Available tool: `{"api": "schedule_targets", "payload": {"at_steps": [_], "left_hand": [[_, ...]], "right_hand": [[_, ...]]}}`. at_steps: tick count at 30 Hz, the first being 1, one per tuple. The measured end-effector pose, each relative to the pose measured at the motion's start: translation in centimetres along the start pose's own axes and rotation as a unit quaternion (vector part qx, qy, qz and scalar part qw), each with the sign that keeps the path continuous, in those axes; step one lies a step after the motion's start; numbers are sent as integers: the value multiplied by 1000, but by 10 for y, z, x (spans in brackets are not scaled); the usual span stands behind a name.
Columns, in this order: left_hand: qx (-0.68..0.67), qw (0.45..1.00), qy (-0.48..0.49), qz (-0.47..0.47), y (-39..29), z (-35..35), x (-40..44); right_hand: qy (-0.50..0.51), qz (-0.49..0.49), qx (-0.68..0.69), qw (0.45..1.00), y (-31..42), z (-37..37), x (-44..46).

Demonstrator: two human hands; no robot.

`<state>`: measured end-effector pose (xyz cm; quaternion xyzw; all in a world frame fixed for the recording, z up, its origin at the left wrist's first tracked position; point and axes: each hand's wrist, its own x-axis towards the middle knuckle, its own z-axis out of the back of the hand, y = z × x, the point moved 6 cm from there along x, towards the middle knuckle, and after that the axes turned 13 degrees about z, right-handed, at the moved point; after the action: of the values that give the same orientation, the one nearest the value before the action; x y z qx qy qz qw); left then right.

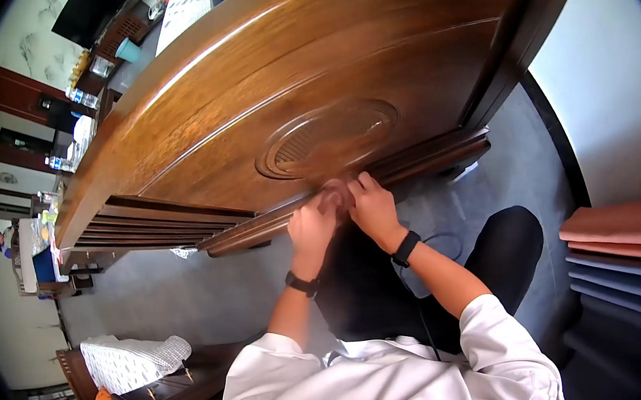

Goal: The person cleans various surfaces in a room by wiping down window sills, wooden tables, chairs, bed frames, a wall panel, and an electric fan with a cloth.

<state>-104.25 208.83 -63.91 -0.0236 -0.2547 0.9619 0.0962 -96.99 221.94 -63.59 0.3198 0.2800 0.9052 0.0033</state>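
Note:
A large, glossy brown wooden panel [269,91] with a carved oval medallion [327,139] fills the upper middle of the head view. At its lower edge both hands come together, fingers bent, around a small brownish thing [337,196] that is blurred and partly covered by the fingers. My left hand [312,225] is on the left side of it, with a black band on the wrist. On its right is my right hand [371,204], also with a black wristband. What the fingers grip cannot be made out.
Folded pink and blue-grey curtains [626,227] hang at the right. A patterned cloth [134,361] lies on wooden furniture at the lower left. Bottles [81,98] and a cup [127,50] stand beyond the panel. A thin black cable [425,320] runs near my legs.

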Motion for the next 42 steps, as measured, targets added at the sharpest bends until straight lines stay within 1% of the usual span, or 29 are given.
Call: {"api": "schedule_targets", "payload": {"at_steps": [2,3,4,6,9,10,12,15,16,18,20,22,23,24,25,26,27,28,30,32,33,36,39,40,42], "left_hand": [[53,998,6,-36,-10,-9,-4],[77,996,11,-51,-18,-16,-8],[86,994,8,-72,-23,-34,-10],[53,990,50,-120,-22,-79,-5],[20,988,39,-148,-73,-80,-7],[-39,985,45,-163,-91,-75,-13],[-114,979,75,-149,-100,-83,-16],[-173,969,53,-171,-94,-68,-24],[-193,967,29,-165,-92,-49,-29],[-235,959,-24,-159,-86,1,-41],[-287,937,-94,-177,-78,47,-47],[-325,910,-175,-187,-77,82,-45],[-322,901,-219,-193,-81,95,-42],[-327,885,-246,-220,-89,110,-38],[-334,879,-254,-227,-102,118,-35],[-341,873,-262,-232,-114,123,-32],[-326,884,-237,-237,-125,123,-26],[-296,895,-206,-261,-140,122,-20],[-268,914,-148,-268,-157,107,-18],[-259,924,-120,-256,-155,74,-18],[-258,929,-100,-247,-149,65,-19],[-262,936,-104,-209,-118,60,-20],[-279,933,-142,-175,-92,91,-24],[-274,934,-157,-169,-86,103,-24],[-269,922,-217,-175,-80,126,-24]], "right_hand": [[11,-8,-3,1000,-3,-1,-4],[29,-32,-20,999,-5,8,-2],[-10,-13,-34,999,-7,20,-2],[-33,-7,-32,999,-29,30,-10],[-21,-134,-70,988,-74,44,-27],[-40,-139,-63,987,-82,51,-30],[-56,-140,-59,987,-90,62,-32],[-78,-117,-5,990,-75,73,-26],[-93,-85,4,992,-64,75,-21],[-127,-15,21,992,-37,78,-6],[-161,81,53,982,5,87,26],[-191,137,68,970,34,91,56],[-213,154,78,962,45,98,69],[-236,171,88,953,55,106,81],[-277,187,57,941,62,118,90],[-305,171,40,936,64,129,95],[-315,142,25,938,57,134,95],[-323,113,9,939,46,140,92],[-343,88,-28,935,25,145,80],[-342,69,-32,936,3,134,62],[-327,59,-29,943,-4,125,54],[-276,34,-13,960,0,101,45],[-262,78,69,960,22,80,56],[-274,100,73,954,35,78,66],[-278,129,99,947,57,79,84]]}}
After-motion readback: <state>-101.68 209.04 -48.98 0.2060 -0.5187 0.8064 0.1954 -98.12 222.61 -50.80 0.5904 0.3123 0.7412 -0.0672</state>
